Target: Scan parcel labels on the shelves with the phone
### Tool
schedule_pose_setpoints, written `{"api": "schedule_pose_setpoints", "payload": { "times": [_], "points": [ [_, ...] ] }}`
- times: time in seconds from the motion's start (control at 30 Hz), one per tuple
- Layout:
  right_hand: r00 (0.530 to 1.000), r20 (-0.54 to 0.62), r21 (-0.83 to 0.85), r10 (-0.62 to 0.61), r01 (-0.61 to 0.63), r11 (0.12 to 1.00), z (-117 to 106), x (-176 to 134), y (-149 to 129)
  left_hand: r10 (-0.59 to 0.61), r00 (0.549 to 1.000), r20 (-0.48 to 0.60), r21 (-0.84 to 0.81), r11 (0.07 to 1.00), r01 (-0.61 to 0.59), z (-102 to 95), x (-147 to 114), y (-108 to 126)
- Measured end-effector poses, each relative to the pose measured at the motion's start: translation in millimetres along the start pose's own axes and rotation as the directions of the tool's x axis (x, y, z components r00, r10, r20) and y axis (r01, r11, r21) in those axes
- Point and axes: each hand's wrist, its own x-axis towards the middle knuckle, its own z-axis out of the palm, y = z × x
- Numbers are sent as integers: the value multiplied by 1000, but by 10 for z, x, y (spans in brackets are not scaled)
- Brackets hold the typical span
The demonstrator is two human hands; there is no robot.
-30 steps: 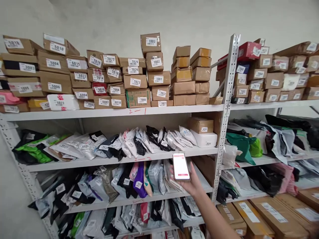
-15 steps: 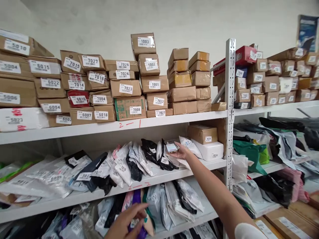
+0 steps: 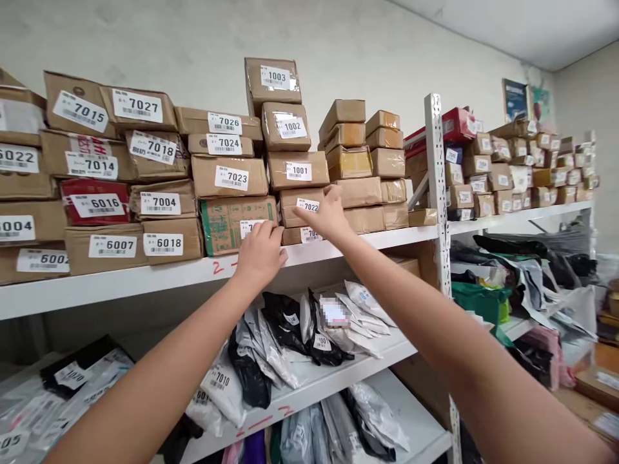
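My right hand (image 3: 326, 212) is on a small brown cardboard box (image 3: 289, 205) labelled 7022. Its thumb lies across the front by the label and its fingers curl at the right side. My left hand (image 3: 261, 252) is just below and left, at the shelf edge, before the green-printed box (image 3: 225, 227) whose label it partly covers. Its fingers are bent and apart, with nothing seen in them. Box 1001 (image 3: 278, 171) rests on box 7022, and box 7021 (image 3: 291, 236) lies under it. A phone (image 3: 333, 312) with a blurred-out screen lies on bagged parcels on the shelf below.
Boxes 1002 (image 3: 273, 129) and 1003 (image 3: 256, 84) top the same stack. Box 7023 (image 3: 206, 175) is to its left, and plain boxes (image 3: 363, 190) stand to its right. A perforated white post (image 3: 438, 187) divides the shelves. Plastic-bagged parcels (image 3: 285, 322) fill the shelf below.
My right hand has left the phone on the bagged parcels and moved up to box 7022. My left hand has risen from the lower shelves to the upper shelf edge. The view has shifted.
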Motion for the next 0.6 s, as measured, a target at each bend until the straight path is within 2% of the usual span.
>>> {"api": "schedule_pose_setpoints", "payload": {
  "times": [0.1,0.2,0.37,0.6],
  "points": [
    [989,-120,-97,90,-102,990,415,105,-134,46,998,44,31,998,-47,45,165,-52],
    [970,-230,-100,86,-111,989,648,154,-96,142,983,112,85,985,-152,-3,255,-138],
    [952,-302,-115,45,-84,990,724,231,-37,256,948,188,126,951,-282,-59,433,-214],
    [937,-341,-98,73,-112,989,763,315,-17,235,942,240,119,956,-269,-49,488,-114]
  ]
}}
